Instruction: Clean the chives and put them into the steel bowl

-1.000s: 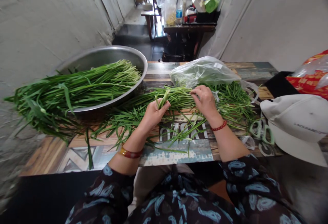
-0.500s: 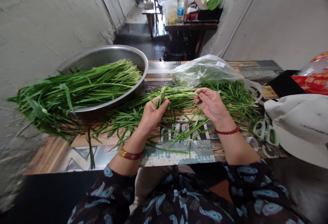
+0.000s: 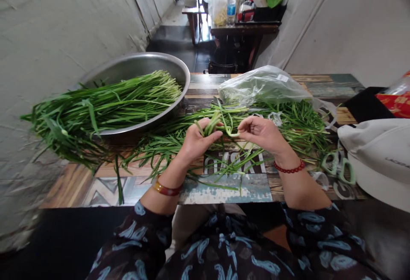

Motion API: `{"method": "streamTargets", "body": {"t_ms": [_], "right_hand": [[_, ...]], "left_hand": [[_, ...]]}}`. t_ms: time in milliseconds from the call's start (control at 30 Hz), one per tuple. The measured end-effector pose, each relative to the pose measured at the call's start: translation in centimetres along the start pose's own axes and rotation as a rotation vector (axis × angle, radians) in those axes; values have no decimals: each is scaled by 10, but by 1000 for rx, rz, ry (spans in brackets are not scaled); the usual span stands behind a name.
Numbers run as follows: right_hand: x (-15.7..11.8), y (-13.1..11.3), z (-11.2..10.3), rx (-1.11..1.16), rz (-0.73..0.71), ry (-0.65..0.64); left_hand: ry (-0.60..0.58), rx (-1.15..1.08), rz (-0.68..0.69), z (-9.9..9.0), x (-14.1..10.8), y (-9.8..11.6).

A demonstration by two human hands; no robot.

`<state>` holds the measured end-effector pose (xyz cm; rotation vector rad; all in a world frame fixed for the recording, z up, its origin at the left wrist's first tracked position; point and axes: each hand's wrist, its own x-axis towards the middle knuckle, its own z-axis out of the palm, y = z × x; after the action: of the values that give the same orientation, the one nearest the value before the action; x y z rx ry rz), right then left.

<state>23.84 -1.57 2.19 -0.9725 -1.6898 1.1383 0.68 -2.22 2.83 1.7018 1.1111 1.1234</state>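
Observation:
My left hand (image 3: 202, 138) is closed round a small bunch of garlic chives (image 3: 214, 122), their pale stem ends pointing up past the thumb. With thumb and fingertips, my right hand (image 3: 260, 133) pinches the whitish end of a single bent chive stalk (image 3: 229, 129). More loose chives (image 3: 166, 145) are strewn over the table beneath and beside both hands. To the left, a large metal basin (image 3: 187, 77) holds a thick heap of chives (image 3: 128, 100), stem ends to the right and leaves hanging over the rim.
Behind my right hand lies a clear plastic bag (image 3: 259, 84) over more chives. Green-handled scissors (image 3: 339, 168) and a pale cap (image 3: 381, 156) are at the right of the patterned table (image 3: 224, 188). A bottle (image 3: 231, 2) and bags stand on a farther table.
My right hand has moved left and slightly down, closer to my left hand. A bent stalk now shows between them. The view has shifted a little.

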Motion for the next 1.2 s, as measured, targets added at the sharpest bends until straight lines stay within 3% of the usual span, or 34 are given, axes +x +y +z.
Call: {"method": "streamTargets", "body": {"t_ms": [133, 267, 367, 500, 600, 700, 833, 967, 1100, 1200], "right_hand": [[0, -3, 5, -49, -53, -3], [1, -2, 8, 7, -27, -60], [3, 5, 7, 71, 5, 30], [6, 16, 6, 6, -15, 129], [8, 18, 8, -154, -127, 113], [10, 20, 10, -386, -287, 81], [14, 35, 10, -533, -307, 95], [17, 46, 10, -517, -254, 164], [14, 32, 10, -419, -251, 316], [10, 14, 15, -376, -299, 288]], "left_hand": [[-132, 160, 115, 7, -2, 4], [-90, 199, 130, 13, -2, 0], [9, 80, 95, 10, -1, -4], [123, -238, -81, 4, 1, -7], [183, -437, -180, 3, 3, -5], [229, -525, -194, 0, 4, -1], [231, -580, -186, -8, 3, 4], [172, -607, -164, -14, 0, 8], [151, -606, -168, -12, -1, 9], [148, -586, -169, -8, -1, 7]]}}
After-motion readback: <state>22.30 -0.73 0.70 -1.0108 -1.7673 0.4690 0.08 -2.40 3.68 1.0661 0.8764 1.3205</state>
